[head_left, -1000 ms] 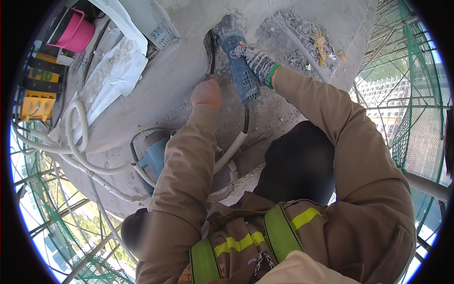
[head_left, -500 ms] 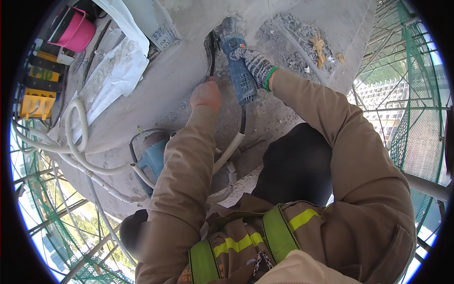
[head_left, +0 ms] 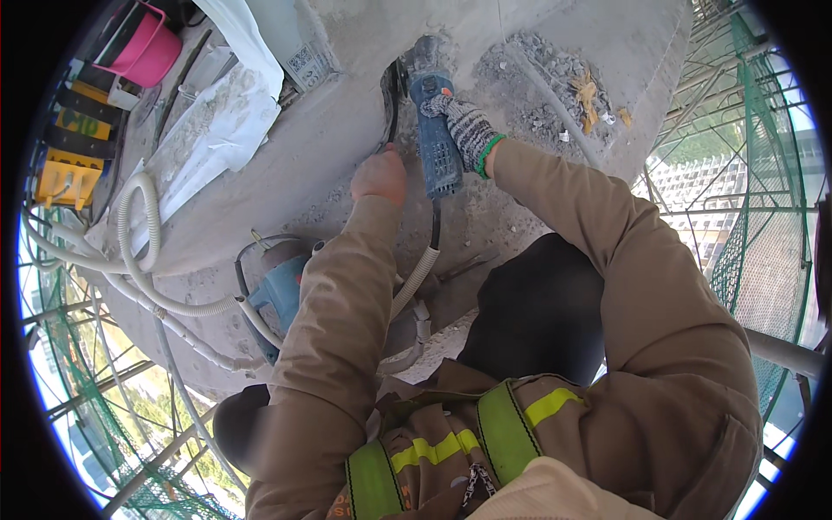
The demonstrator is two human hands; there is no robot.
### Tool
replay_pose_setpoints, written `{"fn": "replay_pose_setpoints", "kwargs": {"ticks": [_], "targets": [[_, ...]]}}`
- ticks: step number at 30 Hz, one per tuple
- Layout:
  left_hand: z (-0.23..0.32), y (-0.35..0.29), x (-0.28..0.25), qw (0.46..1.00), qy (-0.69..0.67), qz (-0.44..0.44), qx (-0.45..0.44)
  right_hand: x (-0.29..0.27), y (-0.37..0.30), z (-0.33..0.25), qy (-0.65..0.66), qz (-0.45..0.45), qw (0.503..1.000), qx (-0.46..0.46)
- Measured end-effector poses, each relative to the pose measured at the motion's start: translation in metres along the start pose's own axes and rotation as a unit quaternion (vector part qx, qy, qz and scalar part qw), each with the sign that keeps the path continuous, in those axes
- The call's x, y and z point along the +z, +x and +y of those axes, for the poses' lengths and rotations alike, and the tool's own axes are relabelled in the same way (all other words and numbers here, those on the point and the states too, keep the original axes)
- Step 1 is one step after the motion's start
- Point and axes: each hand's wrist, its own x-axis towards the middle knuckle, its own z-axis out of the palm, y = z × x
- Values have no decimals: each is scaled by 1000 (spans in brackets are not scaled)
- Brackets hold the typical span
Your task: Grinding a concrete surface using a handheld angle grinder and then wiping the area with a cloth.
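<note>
My right hand (head_left: 463, 130), in a grey knitted glove with a green cuff, is wrapped round the body of a blue angle grinder (head_left: 438, 154). The grinder's dusty head (head_left: 426, 55) is at the concrete; its disc cannot be made out. A dark cord leaves the rear of the tool and runs into a pale corrugated conduit (head_left: 416, 282). My bare left hand (head_left: 380, 178) is closed on the lower end of a black cable (head_left: 394, 108), which comes out of a dark gap in the concrete beside the grinder. The fingers' undersides are hidden.
A second blue power tool (head_left: 282, 288) lies by my left forearm. Corrugated hose (head_left: 143, 251) loops at left, near a white sheet (head_left: 221, 130), a pink bucket (head_left: 149, 48) and a yellow case (head_left: 69, 178). Rubble (head_left: 555, 82) lies beyond my right hand. Scaffolding and green netting (head_left: 750, 217) edge both sides.
The grinder's rear end has swung slightly left with my right hand, so the tool points more straight ahead. My left hand keeps its hold on the cable. The view has shifted a little.
</note>
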Motion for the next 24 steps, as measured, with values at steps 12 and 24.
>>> {"fn": "replay_pose_setpoints", "kwargs": {"ticks": [12, 24], "targets": [[-1, 4, 6, 1000, -9, 0, -11, -9, 36, 25, -123, -6, 987, -99], [-2, 2, 2, 999, -37, -14, 3, -11, 43, 34, -220, 11, 966, -133]]}}
